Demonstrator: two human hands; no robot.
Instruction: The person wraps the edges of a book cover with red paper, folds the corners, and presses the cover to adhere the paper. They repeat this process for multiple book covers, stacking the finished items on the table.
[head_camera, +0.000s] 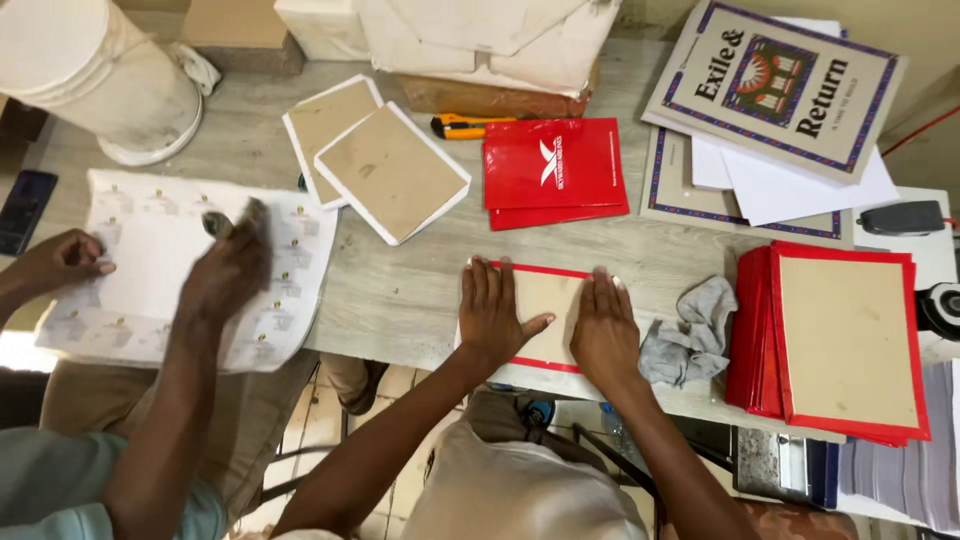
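My left hand (490, 315) and my right hand (603, 330) lie flat, side by side, on a brown board with a red border (546, 288) at the near edge of the wooden table (400, 290). The fingers of both hands are spread and point away from me, and the palms press down on the board. Neither hand grips anything. A crumpled grey cloth (692, 335) lies just right of my right hand.
A stack of red-bordered boards (850, 340) sits at the right. Red folders (555, 165), a yellow utility knife (460, 126) and two white-edged boards (392, 172) lie further back. Large books (780, 80) are at the far right. At the left, a co-worker's hand (232, 270) rubs a printed white sheet (150, 240).
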